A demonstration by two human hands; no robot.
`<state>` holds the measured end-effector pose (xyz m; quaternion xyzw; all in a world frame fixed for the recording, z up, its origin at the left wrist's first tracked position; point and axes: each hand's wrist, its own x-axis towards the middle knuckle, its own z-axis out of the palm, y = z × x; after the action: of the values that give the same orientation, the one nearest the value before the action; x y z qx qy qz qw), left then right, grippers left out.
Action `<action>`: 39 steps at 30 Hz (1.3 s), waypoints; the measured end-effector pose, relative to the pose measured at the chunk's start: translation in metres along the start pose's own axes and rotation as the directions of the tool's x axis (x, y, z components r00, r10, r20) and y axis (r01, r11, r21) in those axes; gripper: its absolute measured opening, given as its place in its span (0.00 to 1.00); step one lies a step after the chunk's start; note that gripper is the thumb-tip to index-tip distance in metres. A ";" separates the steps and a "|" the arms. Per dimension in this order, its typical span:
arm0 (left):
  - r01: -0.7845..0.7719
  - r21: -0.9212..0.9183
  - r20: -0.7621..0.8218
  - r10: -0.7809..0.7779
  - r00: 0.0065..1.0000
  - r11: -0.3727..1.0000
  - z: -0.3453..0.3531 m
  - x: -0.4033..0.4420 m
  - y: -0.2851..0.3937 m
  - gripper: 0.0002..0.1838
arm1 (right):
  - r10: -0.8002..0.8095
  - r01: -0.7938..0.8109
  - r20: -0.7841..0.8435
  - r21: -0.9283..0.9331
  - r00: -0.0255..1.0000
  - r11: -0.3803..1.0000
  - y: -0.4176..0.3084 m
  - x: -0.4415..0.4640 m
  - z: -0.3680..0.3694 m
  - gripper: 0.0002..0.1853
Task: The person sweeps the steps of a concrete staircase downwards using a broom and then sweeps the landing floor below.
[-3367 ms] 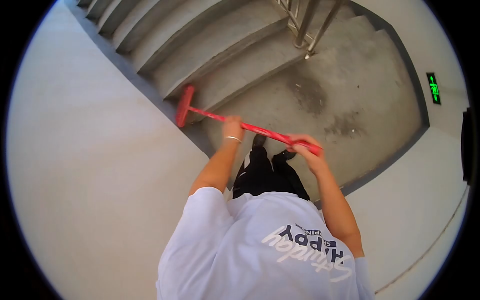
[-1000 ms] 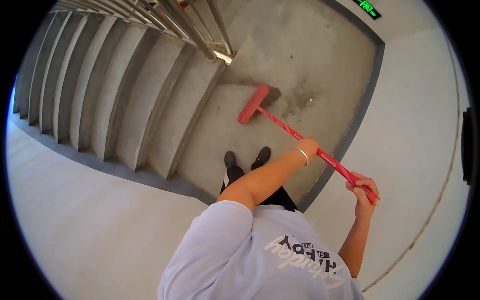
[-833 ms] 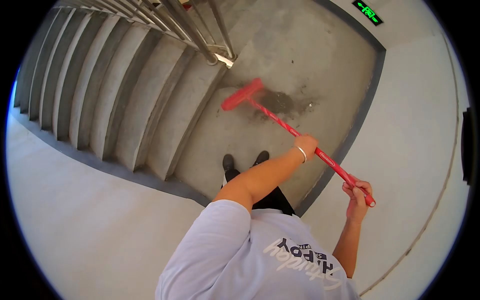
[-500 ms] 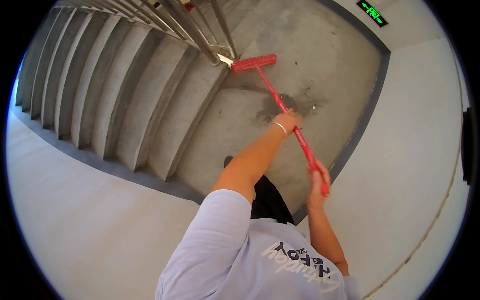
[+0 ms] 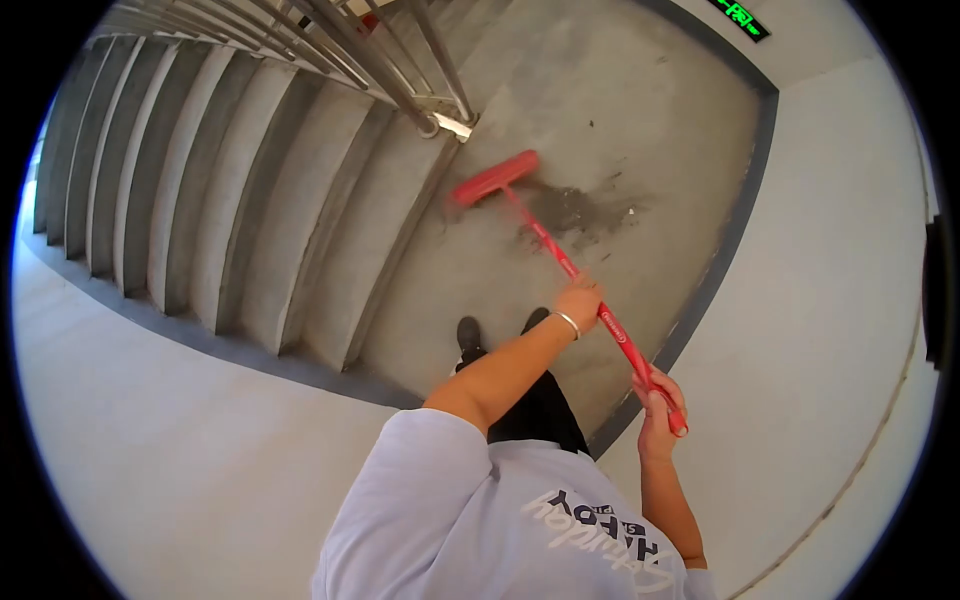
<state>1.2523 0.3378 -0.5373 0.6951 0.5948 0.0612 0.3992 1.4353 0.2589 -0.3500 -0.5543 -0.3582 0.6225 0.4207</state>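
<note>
A red broom (image 5: 622, 340) slants across the landing, its handle running from lower right to upper left. My left hand (image 5: 578, 300), with a bracelet at the wrist, is wrapped round the middle of the handle. Near the handle's top end, my right hand (image 5: 657, 398) grips it with the fingers curled. The broom head (image 5: 497, 178) is on the concrete floor beside the edge of the top step, slightly blurred. A dark stain (image 5: 585, 212) with small bits of debris lies just right of the head.
Concrete stairs (image 5: 325, 200) descend on the left. A metal railing (image 5: 385, 70) stands at the stair edge. White walls (image 5: 820, 250) with a dark grey base band (image 5: 735, 215) border the landing. A green exit sign (image 5: 740, 18) hangs upper right. My shoes (image 5: 468, 332) are on the landing.
The broom head has moved from the railing post towards me and slightly left. Both hands have come nearer my body with the handle, still gripping it.
</note>
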 end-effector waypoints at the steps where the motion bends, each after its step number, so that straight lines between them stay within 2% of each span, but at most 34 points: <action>1: -0.040 -0.027 -0.106 0.037 0.994 0.999 0.000 0.001 0.003 0.14 | 0.004 -0.004 0.004 -0.005 1.000 1.000 0.000 -0.002 0.005 0.11; 2: -0.082 -0.050 -0.216 0.069 0.974 0.995 -0.001 0.003 0.003 0.14 | -0.039 0.040 0.012 -0.029 0.999 0.999 0.001 -0.002 0.012 0.11; 3: -0.076 -0.059 -0.219 0.062 0.974 0.995 0.001 0.004 -0.003 0.14 | -0.081 0.082 0.021 -0.052 0.996 0.995 0.003 -0.004 0.017 0.12; 5: -0.052 0.150 -0.297 0.095 0.950 0.987 0.005 0.010 -0.036 0.16 | -0.068 0.071 0.030 -0.102 0.997 0.992 0.035 0.001 0.032 0.13; 7: -0.033 0.142 -0.320 0.077 0.944 0.989 0.015 0.006 -0.084 0.17 | -0.058 0.062 0.032 -0.144 0.998 0.988 0.061 0.004 0.051 0.14; 8: -0.033 0.136 -0.315 0.075 0.946 0.990 0.014 -0.010 -0.092 0.17 | 0.017 -0.012 0.045 -0.121 0.999 0.993 0.069 0.002 0.062 0.13; 9: 0.026 0.106 -0.246 0.000 0.969 0.994 0.011 -0.026 -0.098 0.16 | 0.088 -0.081 0.066 -0.099 0.994 0.992 0.072 0.001 0.068 0.12; 10: 0.090 0.084 -0.177 -0.074 0.981 0.992 0.009 -0.035 -0.101 0.15 | 0.087 -0.079 0.074 -0.099 0.993 0.992 0.071 -0.002 0.067 0.12; 12: 0.075 0.085 -0.144 -0.062 0.988 0.994 0.009 -0.044 -0.087 0.14 | 0.048 -0.024 0.128 -0.186 0.991 0.982 0.059 -0.014 0.064 0.11; 14: 0.057 0.076 -0.112 -0.048 0.993 0.995 0.016 -0.044 -0.062 0.14 | 0.068 -0.051 0.077 -0.197 0.995 0.979 0.028 -0.020 0.051 0.10; 16: -0.024 0.039 -0.020 0.025 0.999 0.999 0.016 -0.040 -0.031 0.13 | 0.065 -0.063 0.012 -0.104 0.998 0.993 0.009 -0.021 0.026 0.10; 17: -0.025 0.034 -0.022 0.026 0.999 0.999 0.010 -0.042 -0.019 0.13 | 0.064 -0.062 0.012 -0.109 0.998 0.992 -0.001 -0.021 0.021 0.10; 19: 0.038 -0.052 -0.095 -0.042 0.995 0.998 -0.015 -0.057 0.011 0.12 | -0.033 0.045 0.087 -0.133 0.996 0.990 -0.019 -0.027 0.019 0.11; 20: 0.035 -0.066 -0.091 -0.041 0.995 0.997 -0.011 -0.060 0.008 0.12 | -0.027 0.039 0.084 -0.146 0.996 0.988 -0.016 -0.030 0.019 0.11; 22: -0.031 -0.025 -0.197 0.026 0.980 0.999 -0.005 -0.061 -0.013 0.13 | -0.046 0.078 0.157 -0.209 0.987 0.975 0.004 -0.030 0.016 0.11; 24: 0.031 -0.020 -0.207 -0.035 0.978 0.999 0.005 -0.066 -0.046 0.14 | -0.047 0.087 0.171 -0.232 0.984 0.969 0.029 -0.024 0.026 0.12; 26: 0.121 -0.025 -0.203 -0.124 0.971 0.992 0.024 -0.076 -0.076 0.14 | 0.088 -0.062 0.190 -0.137 0.978 0.989 0.041 -0.021 0.043 0.11; 27: 0.113 -0.025 -0.203 -0.116 0.972 0.993 0.023 -0.083 -0.076 0.14 | 0.083 -0.058 0.184 -0.139 0.979 0.989 0.038 -0.021 0.047 0.11; 29: 0.205 -0.048 -0.058 -0.208 0.976 0.978 0.019 -0.096 -0.074 0.14 | 0.117 -0.043 0.276 -0.259 0.954 0.965 0.024 -0.018 0.058 0.10; 30: 0.210 -0.048 -0.068 -0.213 0.975 0.977 0.015 -0.096 -0.069 0.14 | 0.112 -0.036 0.286 -0.259 0.952 0.965 0.014 -0.017 0.060 0.10; 32: 0.097 -0.039 -0.024 -0.098 0.995 0.995 0.011 -0.086 -0.042 0.13 | 0.123 -0.047 0.237 -0.303 0.964 0.952 -0.018 -0.018 0.049 0.10; 34: -0.036 -0.064 -0.058 0.032 0.998 0.997 0.005 -0.072 -0.007 0.13 | 0.041 0.082 0.274 -0.421 0.961 0.903 -0.052 -0.018 0.037 0.11; 35: -0.042 -0.162 -0.119 0.023 0.993 0.986 0.016 -0.060 0.008 0.09 | 0.011 0.097 0.260 -0.399 0.966 0.912 -0.069 -0.020 0.035 0.12; 39: -0.125 -0.223 -0.148 0.093 0.985 0.967 -0.027 -0.050 0.058 0.10 | -0.078 0.177 0.260 -0.386 0.963 0.905 -0.115 -0.025 0.024 0.10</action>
<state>1.2681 0.3086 -0.4630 0.6697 0.5702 0.1994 0.4321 1.4272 0.2812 -0.2325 -0.5259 -0.5630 0.5675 0.2904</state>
